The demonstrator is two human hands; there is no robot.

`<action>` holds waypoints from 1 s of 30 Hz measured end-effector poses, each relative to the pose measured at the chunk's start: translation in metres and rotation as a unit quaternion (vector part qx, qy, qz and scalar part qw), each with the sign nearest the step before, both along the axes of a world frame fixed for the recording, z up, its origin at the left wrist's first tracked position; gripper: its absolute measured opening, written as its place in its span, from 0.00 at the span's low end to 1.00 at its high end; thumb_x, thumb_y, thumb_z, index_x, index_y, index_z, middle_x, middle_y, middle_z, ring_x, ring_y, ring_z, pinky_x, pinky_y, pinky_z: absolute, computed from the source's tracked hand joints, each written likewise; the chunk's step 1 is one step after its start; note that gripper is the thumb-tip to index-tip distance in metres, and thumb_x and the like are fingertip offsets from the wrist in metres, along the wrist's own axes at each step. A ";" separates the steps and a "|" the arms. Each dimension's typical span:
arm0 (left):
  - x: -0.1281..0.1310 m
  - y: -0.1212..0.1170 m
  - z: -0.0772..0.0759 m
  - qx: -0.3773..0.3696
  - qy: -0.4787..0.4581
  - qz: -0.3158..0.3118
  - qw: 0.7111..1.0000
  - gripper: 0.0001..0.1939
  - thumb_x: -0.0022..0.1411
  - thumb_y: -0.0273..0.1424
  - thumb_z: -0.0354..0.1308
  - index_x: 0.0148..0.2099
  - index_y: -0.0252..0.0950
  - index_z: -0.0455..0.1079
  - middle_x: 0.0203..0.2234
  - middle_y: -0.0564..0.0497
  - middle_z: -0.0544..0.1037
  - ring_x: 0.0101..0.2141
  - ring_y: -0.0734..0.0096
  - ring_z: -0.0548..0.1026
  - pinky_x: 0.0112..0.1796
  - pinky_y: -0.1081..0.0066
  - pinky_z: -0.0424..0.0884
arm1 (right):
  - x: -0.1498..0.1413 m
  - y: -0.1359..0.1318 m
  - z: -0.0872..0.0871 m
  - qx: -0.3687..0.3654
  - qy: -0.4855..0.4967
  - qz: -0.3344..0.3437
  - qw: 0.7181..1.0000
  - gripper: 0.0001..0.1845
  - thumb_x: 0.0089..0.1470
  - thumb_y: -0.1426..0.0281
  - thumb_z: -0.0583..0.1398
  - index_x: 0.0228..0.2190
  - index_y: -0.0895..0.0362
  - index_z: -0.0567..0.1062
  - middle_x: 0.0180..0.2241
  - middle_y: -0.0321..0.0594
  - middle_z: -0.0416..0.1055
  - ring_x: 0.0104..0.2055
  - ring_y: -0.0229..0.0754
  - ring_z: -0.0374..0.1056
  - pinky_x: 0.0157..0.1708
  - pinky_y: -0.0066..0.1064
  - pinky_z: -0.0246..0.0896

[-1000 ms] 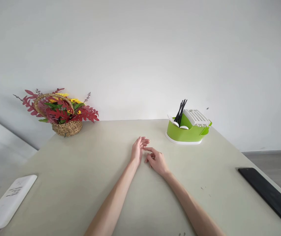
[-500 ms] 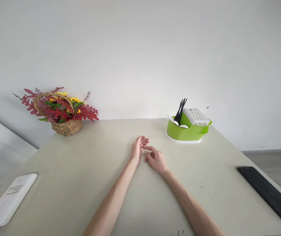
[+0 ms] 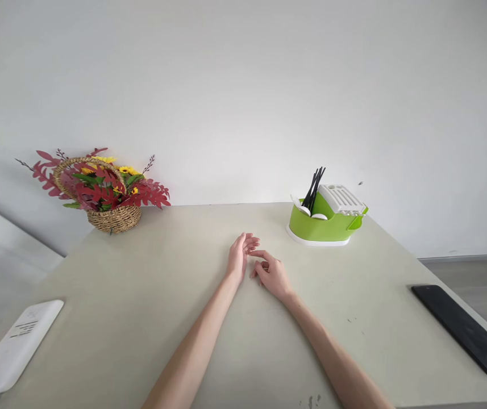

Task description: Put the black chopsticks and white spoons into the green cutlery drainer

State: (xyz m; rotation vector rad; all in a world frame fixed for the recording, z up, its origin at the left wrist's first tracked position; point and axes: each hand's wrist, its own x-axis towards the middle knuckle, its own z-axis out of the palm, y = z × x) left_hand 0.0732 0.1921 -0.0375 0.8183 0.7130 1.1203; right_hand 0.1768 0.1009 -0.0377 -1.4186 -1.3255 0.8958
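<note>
My left hand (image 3: 239, 258) rests on its edge on the pale table (image 3: 175, 295), palm turned to the right, fingers loosely bent and apart with nothing in them. Close beside it is my right hand (image 3: 271, 274), its index finger stretched toward the left palm and its other fingers curled below. The fingertip is at or very near the left fingers; contact cannot be made out for certain. Nothing shows in the right hand either. Both forearms lie along the table toward me.
At the back left stands a wicker basket (image 3: 117, 220) of red leaves and yellow flowers. A green utensil holder (image 3: 320, 228) with black chopsticks (image 3: 313, 193) and white spoons (image 3: 319, 217) is back right. A white slab (image 3: 19, 346) lies left, a black phone (image 3: 460, 329) right.
The camera view has tilted very slightly, so the objects sit a little higher in the picture. Both hands keep nearly the same pose and place.
</note>
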 end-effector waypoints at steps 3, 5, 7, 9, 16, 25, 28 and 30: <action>-0.001 -0.001 0.000 0.002 0.001 -0.002 1.000 0.20 0.64 0.48 0.64 0.43 0.35 0.74 0.37 0.44 0.84 0.38 0.62 0.80 0.47 0.63 0.69 | 0.000 0.000 0.000 0.000 0.000 0.001 1.000 0.22 0.58 0.64 0.54 0.51 0.54 0.76 0.24 0.31 0.77 0.17 0.37 0.64 0.27 0.31 0.66; -0.001 -0.001 0.001 0.007 0.004 -0.004 1.000 0.20 0.64 0.49 0.64 0.44 0.36 0.75 0.37 0.44 0.84 0.38 0.62 0.80 0.47 0.62 0.69 | 0.000 0.000 0.000 0.001 -0.001 0.000 1.000 0.21 0.59 0.63 0.54 0.50 0.54 0.77 0.24 0.31 0.77 0.17 0.37 0.64 0.27 0.31 0.66; -0.002 -0.001 0.001 0.009 0.006 -0.004 1.000 0.21 0.64 0.49 0.63 0.44 0.36 0.75 0.37 0.44 0.84 0.39 0.61 0.80 0.48 0.62 0.69 | 0.000 -0.001 0.000 0.001 -0.001 -0.001 1.000 0.21 0.60 0.60 0.54 0.50 0.54 0.77 0.24 0.31 0.77 0.17 0.38 0.64 0.27 0.30 0.65; -0.002 -0.002 0.002 0.004 0.004 -0.003 1.000 0.20 0.65 0.49 0.63 0.44 0.35 0.75 0.37 0.44 0.84 0.38 0.61 0.80 0.47 0.62 0.69 | 0.000 -0.001 0.000 0.002 -0.001 -0.001 1.000 0.22 0.62 0.57 0.55 0.50 0.54 0.77 0.24 0.32 0.77 0.17 0.38 0.64 0.26 0.30 0.65; -0.001 -0.003 0.005 -0.008 0.000 0.000 1.000 0.20 0.64 0.48 0.65 0.43 0.35 0.75 0.36 0.44 0.84 0.37 0.64 0.79 0.45 0.65 0.69 | 0.002 0.000 -0.003 0.005 -0.001 0.003 1.000 0.26 0.64 0.48 0.57 0.50 0.53 0.77 0.25 0.33 0.78 0.18 0.37 0.65 0.27 0.30 0.65; 0.000 -0.006 0.008 -0.011 -0.004 0.005 1.000 0.19 0.63 0.47 0.65 0.42 0.34 0.75 0.35 0.45 0.83 0.35 0.66 0.79 0.42 0.67 0.69 | 0.003 0.000 -0.007 0.014 0.015 0.005 1.000 0.23 0.64 0.49 0.59 0.49 0.53 0.78 0.24 0.33 0.78 0.18 0.37 0.64 0.27 0.31 0.65; -0.001 -0.009 0.010 -0.012 0.002 0.002 1.000 0.19 0.63 0.46 0.65 0.43 0.34 0.75 0.35 0.45 0.83 0.35 0.67 0.78 0.43 0.67 0.70 | 0.004 0.000 -0.009 0.016 0.035 0.010 0.999 0.22 0.64 0.50 0.60 0.48 0.53 0.78 0.24 0.34 0.77 0.18 0.37 0.65 0.27 0.32 0.65; -0.002 -0.012 0.011 -0.015 0.005 0.001 1.000 0.20 0.63 0.47 0.65 0.44 0.34 0.75 0.36 0.45 0.83 0.35 0.66 0.79 0.43 0.66 0.70 | 0.005 0.002 -0.010 0.021 0.059 0.019 0.998 0.23 0.64 0.49 0.61 0.48 0.53 0.78 0.29 0.37 0.80 0.21 0.39 0.70 0.26 0.32 0.66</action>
